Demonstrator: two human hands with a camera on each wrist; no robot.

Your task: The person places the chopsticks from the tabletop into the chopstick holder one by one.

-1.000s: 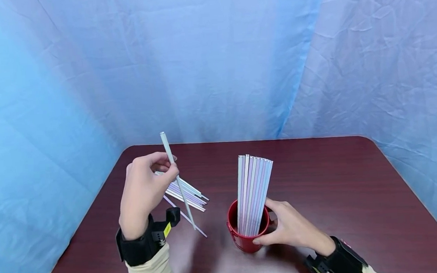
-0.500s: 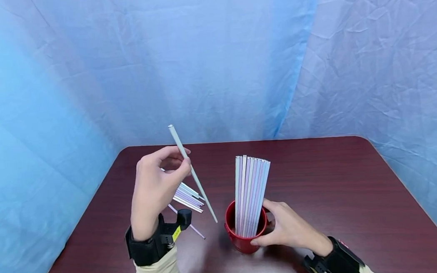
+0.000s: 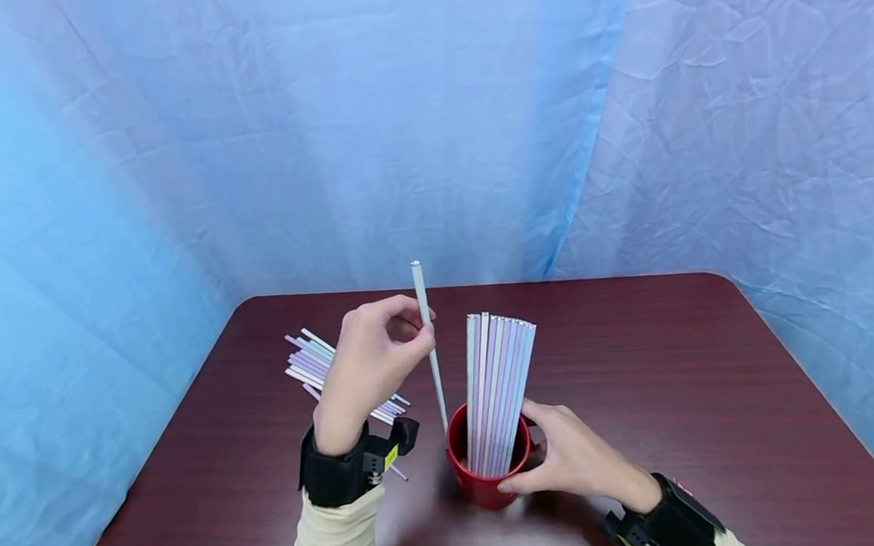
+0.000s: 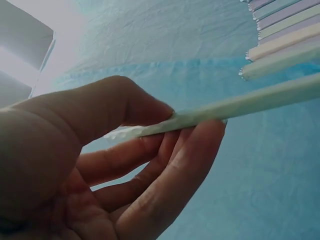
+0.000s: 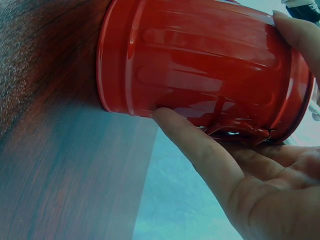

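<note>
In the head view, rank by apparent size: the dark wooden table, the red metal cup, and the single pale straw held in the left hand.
1. Dark wooden table, by far the largest.
2. Red metal cup.
3. Single pale straw: longer than the cup is tall, but thin, so it covers less area.

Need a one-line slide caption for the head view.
Left hand holds one straw beside a red cup of straws, steadied by the right hand.
</note>
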